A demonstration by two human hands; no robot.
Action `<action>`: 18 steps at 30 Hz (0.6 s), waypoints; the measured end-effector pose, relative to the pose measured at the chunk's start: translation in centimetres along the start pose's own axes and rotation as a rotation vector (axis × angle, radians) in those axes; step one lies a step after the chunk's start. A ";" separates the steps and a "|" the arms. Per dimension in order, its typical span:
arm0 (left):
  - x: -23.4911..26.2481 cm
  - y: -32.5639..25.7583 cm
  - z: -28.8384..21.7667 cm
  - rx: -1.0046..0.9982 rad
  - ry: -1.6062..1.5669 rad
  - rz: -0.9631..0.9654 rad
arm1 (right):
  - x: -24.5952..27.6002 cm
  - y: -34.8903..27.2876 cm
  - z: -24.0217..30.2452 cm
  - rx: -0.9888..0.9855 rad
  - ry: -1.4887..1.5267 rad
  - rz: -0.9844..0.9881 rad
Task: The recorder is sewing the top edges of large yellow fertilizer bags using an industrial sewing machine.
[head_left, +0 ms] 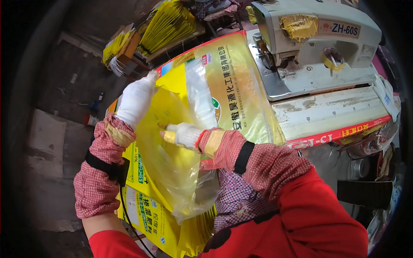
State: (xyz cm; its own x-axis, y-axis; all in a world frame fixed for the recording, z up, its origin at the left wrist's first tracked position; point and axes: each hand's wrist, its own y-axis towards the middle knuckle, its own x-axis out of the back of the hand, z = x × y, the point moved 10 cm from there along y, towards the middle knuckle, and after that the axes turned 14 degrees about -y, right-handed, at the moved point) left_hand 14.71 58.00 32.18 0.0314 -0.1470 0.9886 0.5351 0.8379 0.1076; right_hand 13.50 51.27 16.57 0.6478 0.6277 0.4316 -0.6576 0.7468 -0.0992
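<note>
Clear plastic liner [172,159] draped over yellow woven sack [228,81] on desk [327,112]. Left hand [135,99] pinching liner's top edge; right hand [183,134] inside, grip state unclear. Likely light, limp, slippery; best held at mouth edge.

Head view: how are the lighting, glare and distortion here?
Head view: bright even light on the yellow sack and sewing machine; soft sheen on the clear liner held by the left hand and right hand; fisheye bends the table edge; corners fall to black; left floor dim.
</note>
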 end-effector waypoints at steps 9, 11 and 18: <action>-2.2 3.9 0.3 -0.088 0.474 0.146 | -1.7 4.3 -0.6 0.096 -0.476 -0.077; -0.1 5.7 -0.6 -0.055 0.524 0.162 | -5.1 2.4 2.0 0.328 -0.883 -0.012; 11.7 12.5 -10.3 -0.252 0.729 -0.494 | -7.4 -11.7 -0.6 0.460 -0.283 -0.081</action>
State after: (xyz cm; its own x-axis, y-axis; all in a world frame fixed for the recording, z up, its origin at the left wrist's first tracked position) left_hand 30.47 61.34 44.00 0.2292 -0.8254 0.5159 0.7948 0.4647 0.3903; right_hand 16.60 38.05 13.96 0.6162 0.4410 0.6525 -0.7513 0.5777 0.3191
